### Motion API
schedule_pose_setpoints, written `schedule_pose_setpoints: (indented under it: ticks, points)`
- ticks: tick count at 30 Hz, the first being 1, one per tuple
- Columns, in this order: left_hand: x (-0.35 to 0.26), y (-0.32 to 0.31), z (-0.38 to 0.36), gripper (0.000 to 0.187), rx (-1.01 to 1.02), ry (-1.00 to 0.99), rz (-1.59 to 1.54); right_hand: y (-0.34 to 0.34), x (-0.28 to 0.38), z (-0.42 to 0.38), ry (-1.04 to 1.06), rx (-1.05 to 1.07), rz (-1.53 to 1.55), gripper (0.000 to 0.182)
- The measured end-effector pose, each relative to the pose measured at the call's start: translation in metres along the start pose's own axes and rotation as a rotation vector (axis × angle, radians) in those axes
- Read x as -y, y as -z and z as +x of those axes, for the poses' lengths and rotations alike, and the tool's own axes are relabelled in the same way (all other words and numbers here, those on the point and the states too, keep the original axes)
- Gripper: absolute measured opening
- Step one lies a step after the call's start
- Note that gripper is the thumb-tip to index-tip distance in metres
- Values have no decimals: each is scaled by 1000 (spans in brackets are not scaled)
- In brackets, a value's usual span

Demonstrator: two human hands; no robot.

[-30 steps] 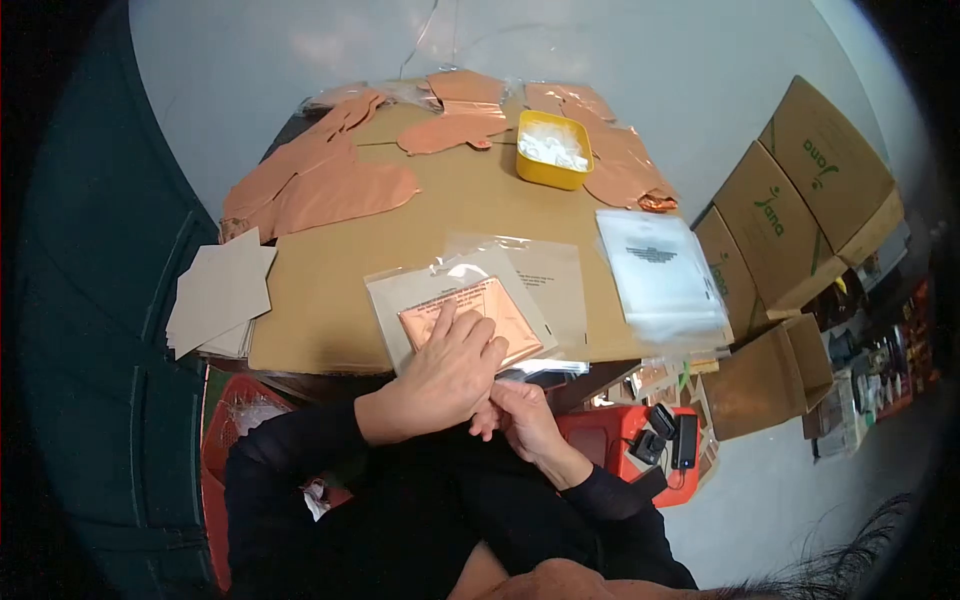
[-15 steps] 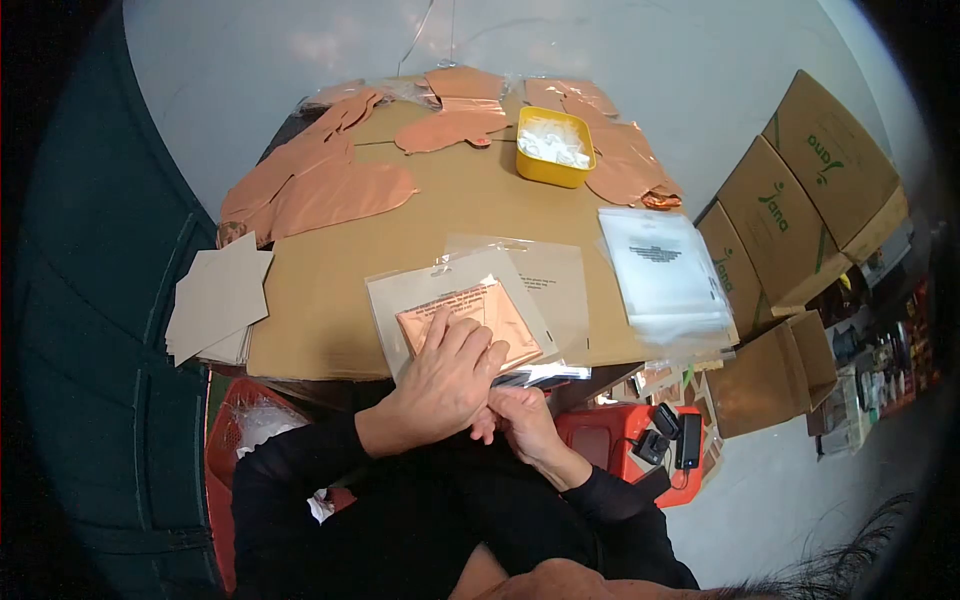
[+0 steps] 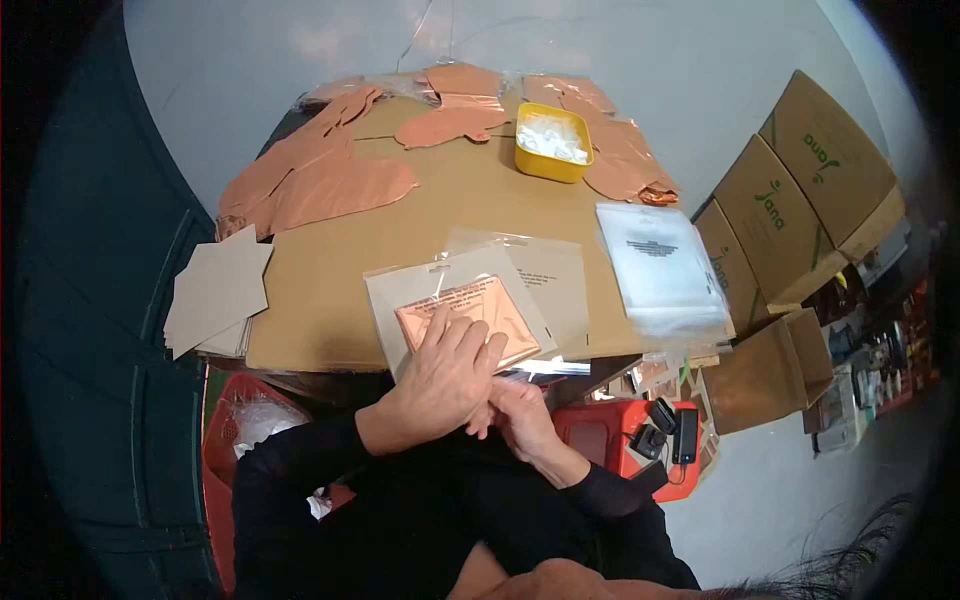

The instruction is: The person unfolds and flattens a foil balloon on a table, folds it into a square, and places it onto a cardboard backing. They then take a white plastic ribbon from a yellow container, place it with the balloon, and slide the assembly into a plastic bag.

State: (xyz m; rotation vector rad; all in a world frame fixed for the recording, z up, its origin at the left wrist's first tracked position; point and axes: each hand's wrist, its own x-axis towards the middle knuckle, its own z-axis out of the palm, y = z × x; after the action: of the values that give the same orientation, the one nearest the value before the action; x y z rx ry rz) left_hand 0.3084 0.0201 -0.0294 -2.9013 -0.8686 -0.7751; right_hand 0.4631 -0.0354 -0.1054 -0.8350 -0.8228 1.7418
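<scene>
My left hand (image 3: 440, 372) lies with stretched fingers on a clear plastic bag (image 3: 392, 283) at the table's front edge. Inside the bag is a folded packet of shiny rose-gold foil (image 3: 512, 330), with dark print on the plastic over it. My right hand (image 3: 522, 415) is just below the table edge, close against the left one, its fingers curled and the thumb on top. What it pinches is hidden. Another clear printed bag (image 3: 560, 290) lies partly beneath the first.
Flat rose-gold foil balloons (image 3: 340, 195) lie along the back and left. A yellow tub (image 3: 552, 168) holds white bits. Grey cards (image 3: 215, 290) are stacked at left, clear bags (image 3: 665, 265) at right. Cardboard boxes (image 3: 785, 215) and a red stool (image 3: 580, 425) stand beside the table.
The view has shifted very slightly. Both hands keep nearly the same pose and place, with the foil packet still under the left fingers.
</scene>
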Motion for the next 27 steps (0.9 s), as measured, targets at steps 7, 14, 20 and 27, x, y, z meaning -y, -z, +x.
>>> schedule_pose_setpoints:
  ticks: [7,14,20,27]
  points:
    - [1,-6,-1,51,-11,21,-12,7,-7,-1,34,49,-62,32]
    - [3,-7,-3,58,-19,35,-24,7,-10,-1,31,63,-41,33]
    - [-3,7,-1,55,-50,18,-81,8,-9,-3,96,87,-50,32]
    - [32,26,1,35,-154,154,-212,6,7,-7,85,-57,33,26]
